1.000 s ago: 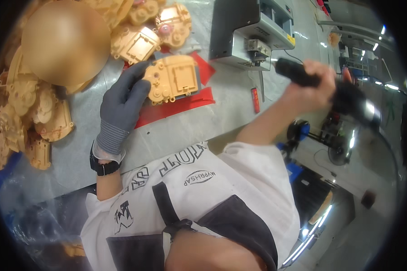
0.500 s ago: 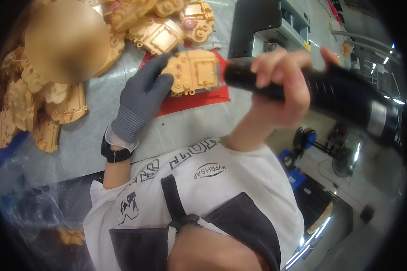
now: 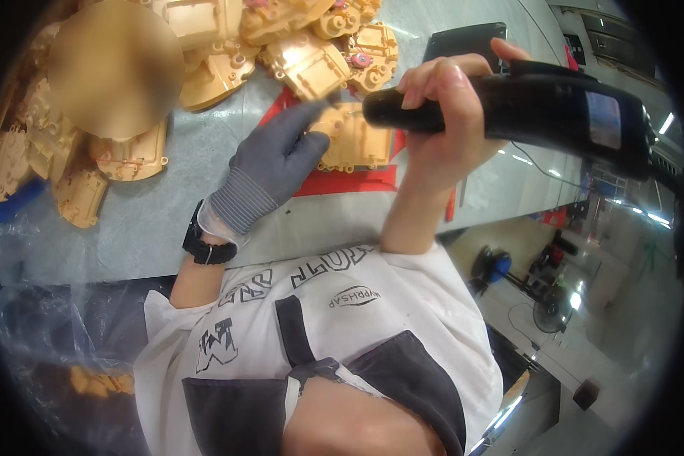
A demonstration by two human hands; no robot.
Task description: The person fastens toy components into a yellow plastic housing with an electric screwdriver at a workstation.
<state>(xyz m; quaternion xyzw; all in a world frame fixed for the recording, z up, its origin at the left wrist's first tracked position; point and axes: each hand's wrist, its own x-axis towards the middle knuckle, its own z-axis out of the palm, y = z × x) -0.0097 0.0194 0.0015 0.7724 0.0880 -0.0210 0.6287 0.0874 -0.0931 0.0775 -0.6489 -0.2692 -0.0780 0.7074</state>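
Note:
My left hand, in a grey glove, pinches the left edge of a yellow-orange plastic housing between thumb and fingers. The housing lies on a red mat, its moulded bosses and rectangular recess facing up. My bare right hand is wrapped round a thick black electric screwdriver, held almost level. Its nose sits over the upper part of the housing. Whether the tip touches the plastic I cannot tell.
Many similar yellow housings are heaped across the far and left table. A round, blurred tan disc hides part of the heap. A black flat-topped device stands at the far right. Clear plastic film hangs at lower left.
The view has shifted, so the table things appear farther right. The screwdriver has come left, and its nose now overlaps the housing instead of being beside it. My left hand still grips the housing.

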